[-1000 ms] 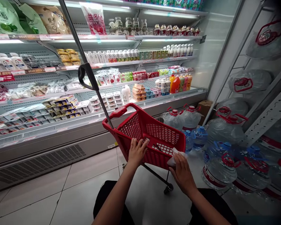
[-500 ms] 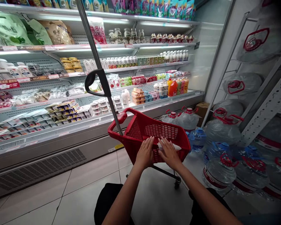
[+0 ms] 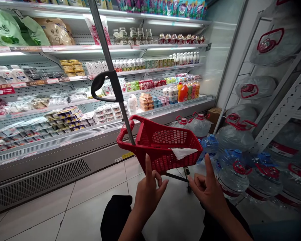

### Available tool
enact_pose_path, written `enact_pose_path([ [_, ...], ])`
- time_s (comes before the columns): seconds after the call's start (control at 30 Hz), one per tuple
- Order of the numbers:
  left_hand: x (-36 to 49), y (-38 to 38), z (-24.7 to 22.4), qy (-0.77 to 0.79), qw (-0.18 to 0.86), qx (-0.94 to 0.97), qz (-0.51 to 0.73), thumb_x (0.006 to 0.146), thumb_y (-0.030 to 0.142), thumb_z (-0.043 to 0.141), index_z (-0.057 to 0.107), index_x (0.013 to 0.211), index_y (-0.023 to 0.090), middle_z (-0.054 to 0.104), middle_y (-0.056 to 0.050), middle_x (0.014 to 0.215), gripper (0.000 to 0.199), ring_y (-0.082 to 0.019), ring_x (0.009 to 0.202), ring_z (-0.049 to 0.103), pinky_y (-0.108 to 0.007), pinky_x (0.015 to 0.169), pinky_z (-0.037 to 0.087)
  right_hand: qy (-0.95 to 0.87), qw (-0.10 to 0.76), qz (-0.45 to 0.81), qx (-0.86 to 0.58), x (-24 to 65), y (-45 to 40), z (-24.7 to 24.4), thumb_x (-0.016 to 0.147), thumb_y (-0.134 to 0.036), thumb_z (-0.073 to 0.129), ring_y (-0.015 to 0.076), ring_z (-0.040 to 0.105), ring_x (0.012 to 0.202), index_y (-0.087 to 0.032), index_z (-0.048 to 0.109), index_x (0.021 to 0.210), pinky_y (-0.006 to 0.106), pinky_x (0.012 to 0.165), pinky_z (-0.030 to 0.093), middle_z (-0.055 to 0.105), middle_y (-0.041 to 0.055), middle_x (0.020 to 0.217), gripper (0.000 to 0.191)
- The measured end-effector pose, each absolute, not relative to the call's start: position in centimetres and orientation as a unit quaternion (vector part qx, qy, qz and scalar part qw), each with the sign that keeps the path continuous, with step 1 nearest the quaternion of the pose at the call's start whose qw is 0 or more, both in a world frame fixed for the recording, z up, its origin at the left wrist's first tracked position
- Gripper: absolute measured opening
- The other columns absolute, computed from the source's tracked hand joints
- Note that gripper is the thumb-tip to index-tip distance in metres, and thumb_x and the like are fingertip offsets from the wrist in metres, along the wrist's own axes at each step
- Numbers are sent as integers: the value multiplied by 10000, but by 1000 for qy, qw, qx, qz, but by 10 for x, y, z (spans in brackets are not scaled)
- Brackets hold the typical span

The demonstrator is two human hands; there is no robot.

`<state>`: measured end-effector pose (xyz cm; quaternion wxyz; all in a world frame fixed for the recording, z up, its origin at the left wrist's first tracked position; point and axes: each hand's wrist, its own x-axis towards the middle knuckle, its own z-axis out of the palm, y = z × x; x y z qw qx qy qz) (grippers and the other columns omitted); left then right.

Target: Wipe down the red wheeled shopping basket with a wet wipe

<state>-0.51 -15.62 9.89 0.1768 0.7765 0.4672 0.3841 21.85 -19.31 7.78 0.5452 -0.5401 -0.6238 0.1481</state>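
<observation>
A red wheeled shopping basket (image 3: 165, 134) stands on the floor in front of me, its long grey handle (image 3: 116, 83) rising to the upper left. Over the basket's near rim hangs a white sheet (image 3: 183, 153). My left hand (image 3: 150, 190) is raised in front of the basket's near side, index finger pointing up and the other fingers bent, holding nothing. To the right, my right hand (image 3: 207, 187) has its index finger up too, with thumb and fingers apart and nothing held. Neither hand touches the basket.
A refrigerated shelf unit (image 3: 102, 133) with dairy packs, bottles and bags runs across the back. Large water bottles (image 3: 234, 177) stand on the floor at the right, beside a metal rack (image 3: 278, 110). My knees show at the bottom.
Both hands have drawn back from the basket's near side and moved apart. Their fingers went from stretched to index fingers raised. The white sheet is now uncovered.
</observation>
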Motion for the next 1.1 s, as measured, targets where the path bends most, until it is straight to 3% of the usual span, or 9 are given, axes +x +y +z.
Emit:
enact_pose_path([
  [0.27, 1, -158, 91, 479, 186, 779, 359, 887, 135, 700, -159, 1624, 353, 615, 114, 782, 1153, -109, 625, 595, -219, 617, 452, -622, 527, 202, -543, 211, -191, 72, 1019, -407, 490, 135, 375, 472, -201, -36, 1666, 219, 492, 390, 339, -120, 571, 859],
  [0.57, 0, -156, 88, 478, 181, 784, 352, 929, 189, 661, -134, 1636, 343, 629, 94, 804, 1075, -126, 637, 610, -237, 619, 474, -629, 525, 196, -539, 212, -189, 67, 1029, -422, 477, 139, 395, 463, -214, 3, 1671, 224, 485, 397, 358, -112, 574, 825],
  [0.67, -4, -150, 88, 483, 157, 796, 329, 981, 264, 622, -44, 1651, 354, 679, 74, 874, 949, -133, 665, 637, -275, 674, 531, -639, 505, 184, -550, 225, -178, 62, 1030, -456, 485, 139, 465, 502, -261, 195, 1658, 239, 524, 445, 450, -82, 613, 719],
  [0.73, -7, -142, 89, 472, 101, 818, 312, 1023, 338, 577, 139, 1651, 359, 731, 11, 1077, 766, -172, 875, 701, -374, 873, 569, -647, 487, 158, -565, 242, -160, 59, 1031, -488, 476, 150, 568, 594, -291, 446, 1558, 256, 575, 488, 597, -25, 719, 564],
  [0.77, -9, -136, 90, 464, 63, 829, 306, 1041, 361, 546, 256, 1628, 355, 716, -25, 1231, 654, -208, 1056, 695, -446, 1017, 528, -647, 480, 137, -576, 252, -148, 58, 1032, -504, 463, 168, 625, 677, -296, 542, 1487, 271, 611, 512, 667, 11, 815, 507],
  [0.87, -8, -113, 89, 451, -43, 844, 288, 1069, 372, 466, 499, 1516, 330, 502, -39, 1584, 450, -278, 1473, 438, -567, 1276, 232, -655, 453, 47, -603, 278, -103, 55, 1036, -550, 409, 256, 684, 1044, -300, 640, 1383, 389, 862, 558, 731, 77, 1162, 486],
  [0.97, 3, -82, 82, 446, -92, 850, 266, 1064, 374, 459, 504, 1521, 314, 413, -18, 1649, 463, -262, 1544, 332, -541, 1310, 160, -680, 394, -40, -617, 287, -54, 47, 1018, -618, 397, 315, 551, 1337, -277, 627, 1404, 543, 1180, 353, 655, 84, 1391, 564],
  [1.03, 13, -61, 74, 441, -110, 853, 256, 1059, 392, 466, 481, 1538, 296, 391, -26, 1661, 489, -256, 1558, 304, -536, 1313, 154, -686, 347, -64, -636, 284, -27, 35, 988, -681, 419, 341, 440, 1444, -253, 606, 1433, 577, 1242, 235, 584, 88, 1491, 645],
  [1.1, 20, -41, 64, 444, -123, 853, 246, 1053, 422, 475, 467, 1548, 265, 363, -47, 1675, 520, -263, 1571, 272, -538, 1314, 148, -689, 298, -64, -657, 279, -10, 16, 959, -722, 449, 355, 385, 1479, -243, 592, 1450, 592, 1241, 222, 554, 94, 1524, 701],
])
